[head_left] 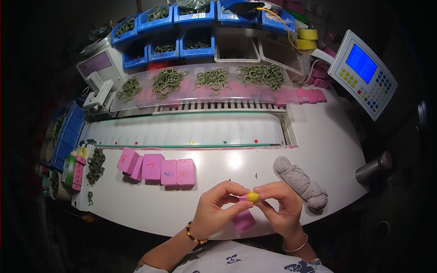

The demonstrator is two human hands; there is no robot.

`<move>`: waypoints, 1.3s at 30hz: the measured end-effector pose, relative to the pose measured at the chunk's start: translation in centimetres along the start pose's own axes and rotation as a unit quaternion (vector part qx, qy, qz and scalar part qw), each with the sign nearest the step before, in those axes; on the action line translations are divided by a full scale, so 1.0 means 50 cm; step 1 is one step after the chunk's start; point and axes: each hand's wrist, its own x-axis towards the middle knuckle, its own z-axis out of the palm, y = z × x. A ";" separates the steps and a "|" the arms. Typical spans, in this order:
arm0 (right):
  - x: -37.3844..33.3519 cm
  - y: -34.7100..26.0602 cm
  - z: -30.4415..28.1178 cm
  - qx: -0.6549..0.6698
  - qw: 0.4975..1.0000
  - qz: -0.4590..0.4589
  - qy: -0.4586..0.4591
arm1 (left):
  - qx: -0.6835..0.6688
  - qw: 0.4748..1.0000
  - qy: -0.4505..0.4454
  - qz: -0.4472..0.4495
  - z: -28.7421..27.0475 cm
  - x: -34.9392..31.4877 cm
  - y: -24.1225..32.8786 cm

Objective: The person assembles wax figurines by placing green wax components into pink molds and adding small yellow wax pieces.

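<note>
As left hand [218, 204] and right hand [283, 207] pinch a yellow-and-pink piece [253, 196], pink square [244, 222] at its seven o'clock, pink blocks [152, 167] at the left hand's ten

We see table [327, 136] brightly lit, glossy glare | left, right margins dark | screen [362, 63] glows far right | table's edge bows

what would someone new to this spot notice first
The glowing blue screen at upper right likely catches the eye first. Next come the small yellow piece pinched between the left hand and right hand at the front, and the pink blocks on the table to their left. Farther back, piles of green loops lie in front of blue bins.
</note>
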 end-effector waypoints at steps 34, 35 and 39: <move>0.036 0.129 -0.103 -0.442 0.890 0.084 -0.067 | 0.430 0.880 0.056 0.192 -0.030 -0.018 -0.044; 0.034 0.131 -0.105 -0.410 0.906 0.081 -0.067 | 0.437 0.877 0.052 0.193 -0.031 -0.019 -0.041; 0.040 0.127 -0.115 -0.392 0.917 0.062 -0.040 | 0.441 0.880 0.056 0.170 -0.046 -0.028 -0.033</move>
